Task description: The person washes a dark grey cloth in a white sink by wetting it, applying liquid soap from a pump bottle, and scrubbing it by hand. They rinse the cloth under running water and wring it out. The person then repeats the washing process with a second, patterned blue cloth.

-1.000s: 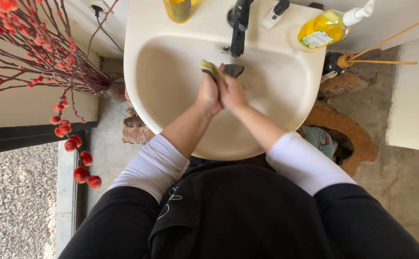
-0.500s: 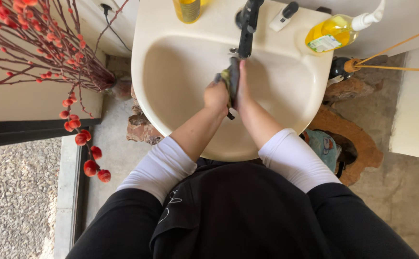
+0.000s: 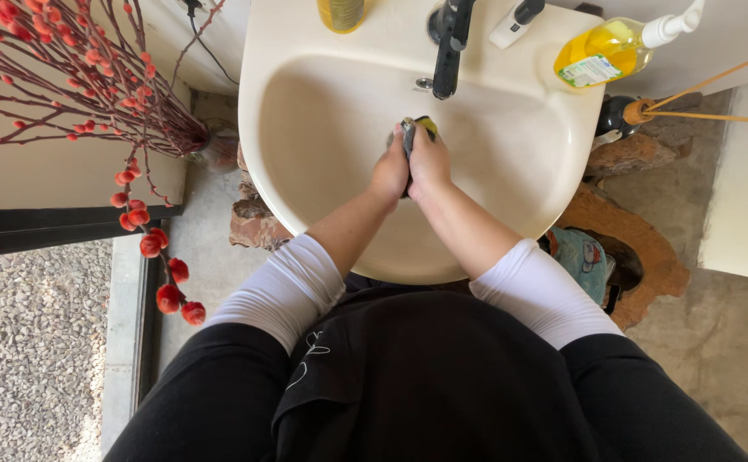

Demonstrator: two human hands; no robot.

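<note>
Both of my hands are pressed together over the bowl of a cream wash basin (image 3: 305,145), just below the black tap (image 3: 449,47). Squeezed between my left hand (image 3: 390,171) and my right hand (image 3: 429,162) is a yellow and grey-green sponge (image 3: 416,128), of which only the top edge shows above my fingers. My white sleeves are pushed up to the elbows.
A yellow soap bottle with a white pump (image 3: 613,51) lies on the basin's right rim, and another yellow bottle (image 3: 342,13) stands at the back. Branches with red berries (image 3: 91,94) reach in from the left. A wooden stand (image 3: 630,248) is below right.
My hands drew back a little from under the tap and closed tighter around the sponge, which was flatter and more visible a second ago.
</note>
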